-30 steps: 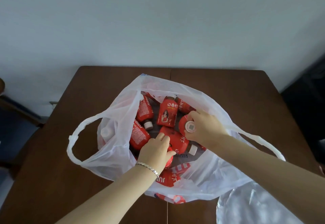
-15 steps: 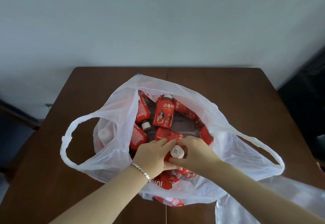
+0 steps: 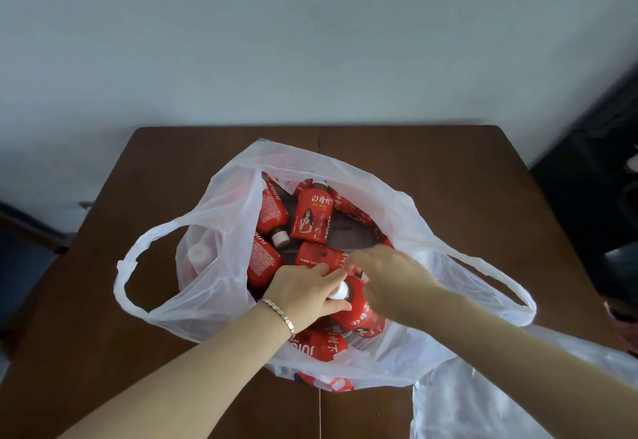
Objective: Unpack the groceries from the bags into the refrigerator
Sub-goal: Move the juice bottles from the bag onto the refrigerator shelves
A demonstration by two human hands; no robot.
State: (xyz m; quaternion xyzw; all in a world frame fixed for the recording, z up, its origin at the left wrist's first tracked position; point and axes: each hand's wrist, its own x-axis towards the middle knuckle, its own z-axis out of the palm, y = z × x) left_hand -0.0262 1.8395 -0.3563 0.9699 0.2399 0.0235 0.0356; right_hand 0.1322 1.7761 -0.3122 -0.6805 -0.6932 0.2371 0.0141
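- Brown wooden bench (image 3: 165,204) against a plain pale wall, with a thin white plastic bag (image 3: 221,228) sitting open in the middle. It's stuffed with red juice bottles (image 3: 312,217) lying every which way.
- Left hand (image 3: 303,292) is down in the bag mouth, fingers and thumb curled round the white cap (image 3: 339,291) of one bottle (image 3: 359,311). That bottle lies tilted just right of the left hand and under the right one, on top of the pile.
- Right hand (image 3: 393,280) hovers over the same bottle's shoulder, palm down. It's motion-blurred, but the fingers look loosely stretched out and not wrapped round anything.
- Both forearms come in low from the near edge and meet over the bag. There's a bracelet (image 3: 279,312) on the left wrist.
- Handling guess: they look like full plastic bottles, so fairly hefty for their size, rigid, and the shrink-wrap label is probably slick.
- I'd grab round the body or the neck, not just the cap, since a cap pinch could slip.
- That bag is floppy and will likely cling or lift with the bottle, so pinning it down with the free hand seems smart.
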